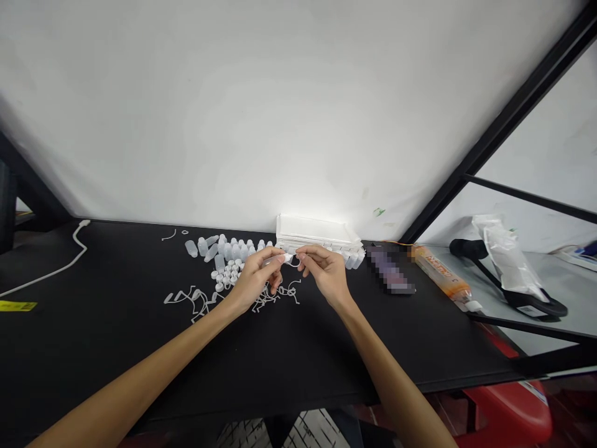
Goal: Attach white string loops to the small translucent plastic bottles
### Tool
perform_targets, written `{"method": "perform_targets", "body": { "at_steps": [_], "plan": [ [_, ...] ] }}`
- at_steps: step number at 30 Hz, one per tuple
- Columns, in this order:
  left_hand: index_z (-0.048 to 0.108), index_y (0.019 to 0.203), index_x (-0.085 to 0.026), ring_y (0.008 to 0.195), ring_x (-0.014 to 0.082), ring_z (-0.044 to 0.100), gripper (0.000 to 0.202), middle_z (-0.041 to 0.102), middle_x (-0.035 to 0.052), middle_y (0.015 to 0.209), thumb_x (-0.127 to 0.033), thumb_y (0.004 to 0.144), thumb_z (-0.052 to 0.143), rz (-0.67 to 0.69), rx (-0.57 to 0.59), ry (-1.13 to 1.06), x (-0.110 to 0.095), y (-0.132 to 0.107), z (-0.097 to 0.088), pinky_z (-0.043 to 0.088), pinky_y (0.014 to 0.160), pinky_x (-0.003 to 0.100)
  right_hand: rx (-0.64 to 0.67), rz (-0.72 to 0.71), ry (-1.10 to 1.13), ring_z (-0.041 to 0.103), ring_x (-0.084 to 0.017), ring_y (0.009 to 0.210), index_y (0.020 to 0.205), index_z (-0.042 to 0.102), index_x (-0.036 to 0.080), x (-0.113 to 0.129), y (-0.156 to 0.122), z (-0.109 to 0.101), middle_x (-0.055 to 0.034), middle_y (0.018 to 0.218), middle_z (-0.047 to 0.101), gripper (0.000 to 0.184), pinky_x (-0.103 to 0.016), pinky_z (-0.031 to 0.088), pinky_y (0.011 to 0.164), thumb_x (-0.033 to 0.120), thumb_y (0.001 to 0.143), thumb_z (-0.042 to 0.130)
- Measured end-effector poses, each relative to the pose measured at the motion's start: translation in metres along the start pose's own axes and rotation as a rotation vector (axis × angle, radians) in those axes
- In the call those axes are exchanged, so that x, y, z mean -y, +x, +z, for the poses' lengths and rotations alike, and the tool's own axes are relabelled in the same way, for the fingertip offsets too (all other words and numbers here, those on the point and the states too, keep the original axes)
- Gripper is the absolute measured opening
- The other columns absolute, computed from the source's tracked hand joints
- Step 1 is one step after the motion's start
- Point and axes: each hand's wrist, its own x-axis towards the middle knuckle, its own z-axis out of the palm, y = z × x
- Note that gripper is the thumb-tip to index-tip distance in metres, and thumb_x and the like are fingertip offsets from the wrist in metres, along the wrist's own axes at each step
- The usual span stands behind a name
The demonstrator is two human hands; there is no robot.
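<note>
Spreading across the black bench (pixel 84 348): a white plastic case (pixel 317 233), rows of small bottles (pixel 236 252), clustered caps (pixel 226 275), curly white strips (pixel 196 302). Pinching a small white piece (pixel 289 257) above the strips, left grip (pixel 255 279) and right grip (pixel 326 274) both narrow around it.

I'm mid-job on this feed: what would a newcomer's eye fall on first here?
First, the left hand and right hand meeting at the centre of the black table, fingers pinching a small white piece. Just behind them sit small translucent plastic bottles, white caps and a white plastic box. Tangled white strips lie in front of the caps.
</note>
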Motion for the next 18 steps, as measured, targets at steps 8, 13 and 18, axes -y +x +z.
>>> {"method": "perform_targets", "body": {
  "at_steps": [8, 13, 18],
  "plan": [
    [0.059, 0.094, -0.017, 0.041, 0.0112, 0.051, 0.021, 0.049, -0.0052, 0.050, -0.037, 0.090, 0.053, 0.084, 0.017, 0.317, -0.006, -0.005, -0.004, 0.044, 0.049, 0.024, 0.091, 0.030, -0.025, 0.064, -0.015, 0.062, 0.078, 0.074, 0.018, -0.007, 0.001, -0.006, -0.0048, 0.078, 0.067, 0.015, -0.026, 0.049, 0.050, 0.032, 0.076, 0.071],
    [0.063, 0.090, -0.017, 0.041, 0.0099, 0.047, 0.019, 0.050, -0.0034, 0.055, -0.035, 0.086, 0.057, 0.110, -0.012, 0.365, -0.009, -0.007, -0.002, 0.040, 0.045, 0.023, 0.096, 0.075, 0.014, 0.065, -0.017, 0.064, 0.077, 0.074, 0.017, -0.012, -0.002, -0.002, -0.0043, 0.069, 0.067, 0.019, -0.026, 0.050, 0.052, 0.036, 0.074, 0.072],
    [0.064, 0.084, -0.017, 0.042, 0.0097, 0.043, 0.017, 0.050, -0.0027, 0.054, -0.033, 0.085, 0.059, 0.142, -0.028, 0.384, -0.010, -0.007, -0.002, 0.037, 0.044, 0.021, 0.108, 0.097, 0.040, 0.065, -0.017, 0.062, 0.076, 0.073, 0.017, -0.013, -0.003, 0.003, -0.0040, 0.065, 0.067, 0.021, -0.026, 0.050, 0.053, 0.038, 0.074, 0.072]
  ]
}}
